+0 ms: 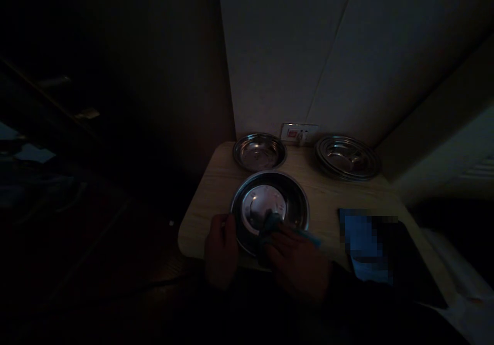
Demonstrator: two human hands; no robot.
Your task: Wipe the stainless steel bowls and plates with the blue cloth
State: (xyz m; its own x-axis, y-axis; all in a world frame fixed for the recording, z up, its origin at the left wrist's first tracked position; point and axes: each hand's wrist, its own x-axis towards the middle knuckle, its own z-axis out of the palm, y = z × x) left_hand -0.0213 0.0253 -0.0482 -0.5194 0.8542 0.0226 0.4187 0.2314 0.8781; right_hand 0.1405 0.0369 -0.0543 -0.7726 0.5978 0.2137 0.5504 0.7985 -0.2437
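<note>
A shiny metal bowl [266,196] rests near the front of a pale wooden table. My left hand [221,250] grips its left rim, thumb and fingers pinched over the edge. Inside the bowl, my right hand [297,262] presses a bluish-green cloth [272,224] against the near right part. Part of the cloth sticks out past the fingers on the right. The light is dim, so the near side of the bowl and my fingertips are hard to make out.
Behind the bowl stands another metal dish [259,152]. Stacked metal plates [347,157] lie at the back right. A wall socket [299,133] with a red switch is behind the table [204,196]. A dark flat object with a blurred bluish patch [409,262] lies at the right.
</note>
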